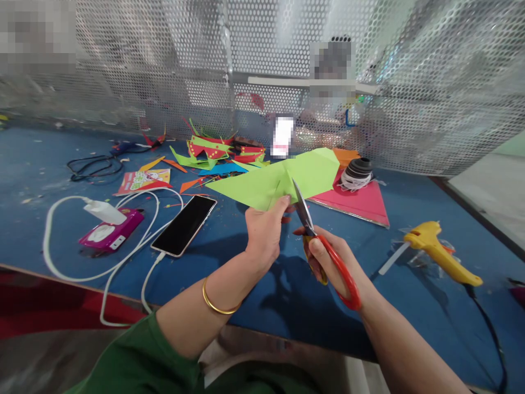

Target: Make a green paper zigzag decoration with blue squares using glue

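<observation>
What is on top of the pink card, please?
A black object ringed with white cord, orange paper behind it; green paper hides anything far left on the pink card.

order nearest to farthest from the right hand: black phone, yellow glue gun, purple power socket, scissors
1. Scissors, in the right hand
2. Yellow glue gun, to the right
3. Black phone, to the left
4. Purple power socket, far left
</observation>
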Available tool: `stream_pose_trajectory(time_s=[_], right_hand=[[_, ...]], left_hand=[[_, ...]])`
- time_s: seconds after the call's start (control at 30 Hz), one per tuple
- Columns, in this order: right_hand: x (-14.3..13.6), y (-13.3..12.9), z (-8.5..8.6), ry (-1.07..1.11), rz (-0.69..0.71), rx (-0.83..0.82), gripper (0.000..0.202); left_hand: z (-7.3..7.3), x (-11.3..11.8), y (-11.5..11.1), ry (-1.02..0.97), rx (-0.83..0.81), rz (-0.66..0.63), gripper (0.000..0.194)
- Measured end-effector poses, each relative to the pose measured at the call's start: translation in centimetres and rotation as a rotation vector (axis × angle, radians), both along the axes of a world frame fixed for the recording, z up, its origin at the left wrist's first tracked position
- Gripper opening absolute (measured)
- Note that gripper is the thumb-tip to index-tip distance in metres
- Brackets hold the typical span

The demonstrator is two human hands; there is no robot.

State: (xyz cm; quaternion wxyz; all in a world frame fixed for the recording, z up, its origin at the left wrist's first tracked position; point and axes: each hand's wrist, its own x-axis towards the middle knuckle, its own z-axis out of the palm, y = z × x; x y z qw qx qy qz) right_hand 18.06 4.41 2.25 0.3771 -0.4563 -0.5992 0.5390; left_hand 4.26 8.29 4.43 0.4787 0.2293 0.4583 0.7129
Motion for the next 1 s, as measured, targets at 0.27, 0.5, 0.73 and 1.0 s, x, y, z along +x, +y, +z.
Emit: stream_pose_trajectory(time_s=[0.27, 0.5, 0.73, 1.0], right_hand=[[0.05, 0.11, -0.14, -0.01, 0.003, -0.019, 0.064], [-0.03, 0.19, -0.22, -0.016, -0.012, -0.012, 0.061], [-0.07, 0.18, -0.15, -0.046, -0.018, -0.003, 0.061], [-0.05, 0.2, -0.26, -0.072, -0.02, 0.014, 0.06]], left_hand=[[-0.15, -0.12, 0.06, 0.007, 0.006, -0.014, 0.015], [0.08, -0.15, -0.01, -0.006, 0.012, -0.023, 0.016], [0.15, -0.23, 0.0, -0.01, -0.002, -0.026, 0.017], [0.01, -0.26, 0.08, -0.017, 0.0, -0.044, 0.022]])
